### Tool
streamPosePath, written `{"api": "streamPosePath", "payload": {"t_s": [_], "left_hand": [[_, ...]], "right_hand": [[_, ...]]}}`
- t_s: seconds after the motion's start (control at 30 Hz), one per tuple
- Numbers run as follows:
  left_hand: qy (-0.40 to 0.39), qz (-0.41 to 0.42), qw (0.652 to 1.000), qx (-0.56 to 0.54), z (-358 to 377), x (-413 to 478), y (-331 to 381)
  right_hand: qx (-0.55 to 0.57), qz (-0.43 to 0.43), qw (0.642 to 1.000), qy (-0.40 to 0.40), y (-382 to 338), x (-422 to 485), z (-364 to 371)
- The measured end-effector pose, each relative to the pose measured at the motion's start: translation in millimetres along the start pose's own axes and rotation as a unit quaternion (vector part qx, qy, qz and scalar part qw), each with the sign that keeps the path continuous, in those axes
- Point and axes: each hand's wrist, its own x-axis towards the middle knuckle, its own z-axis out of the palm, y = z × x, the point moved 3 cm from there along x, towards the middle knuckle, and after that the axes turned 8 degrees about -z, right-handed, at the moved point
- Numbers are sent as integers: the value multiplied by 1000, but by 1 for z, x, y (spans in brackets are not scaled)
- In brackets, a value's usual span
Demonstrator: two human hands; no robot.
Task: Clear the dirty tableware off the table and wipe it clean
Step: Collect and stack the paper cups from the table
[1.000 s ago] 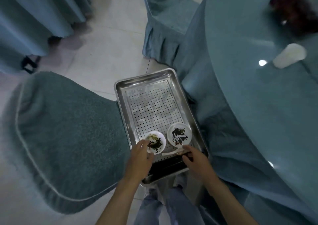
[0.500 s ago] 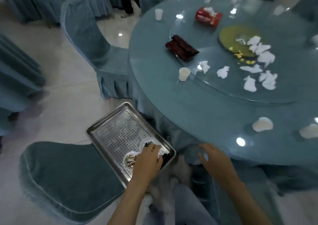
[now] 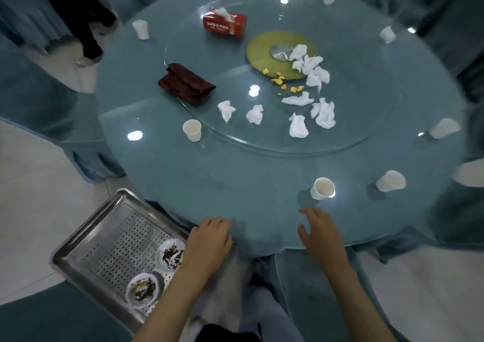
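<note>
Round table (image 3: pixel 235 184) under a teal cloth and glass top, with covered chairs ringing it, most of them cut off by the frame. On the glass turntable (image 3: pixel 366 137) lie crumpled tissues (image 3: pixel 323 111), a red tissue box (image 3: pixel 224 24), a folded dark red cloth (image 3: pixel 186 83) and yellow scraps too small to identify. White paper cups dot the rim, and the far ones are blurred. One cup (image 3: pixel 322 188) stands upright just beyond the right hand (image 3: pixel 320 234), which hovers flat with spread fingers, holding nothing. The left hand (image 3: pixel 209 242) sits at the table's near edge, fingers loosely bent and empty. Its fingertips smear into the cloth, so contact is unclear. Down to the left is the perforated metal tray (image 3: pixel 86 237), its near corner hidden behind the left forearm. Two soiled small dishes (image 3: pixel 170 254) sit inside.
</note>
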Motion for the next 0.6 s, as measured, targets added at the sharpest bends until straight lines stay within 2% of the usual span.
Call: {"api": "streamPosePath", "payload": {"t_s": [0.27,0.33,0.43,0.5,0.6], "left_hand": [[-10,-62,998,-16,-1,42,36],[-17,-68,997,-14,-1,47,40],[-34,-71,997,-12,1,54,42],[-44,-71,996,-22,2,60,41],[-43,-55,997,-41,2,67,39]], "right_hand": [[-31,36,999,13,71,76,7],[-30,60,998,-9,87,89,14],[7,89,995,-48,102,103,19],[52,96,993,-39,105,108,18],[107,60,992,-22,93,114,16]]}}
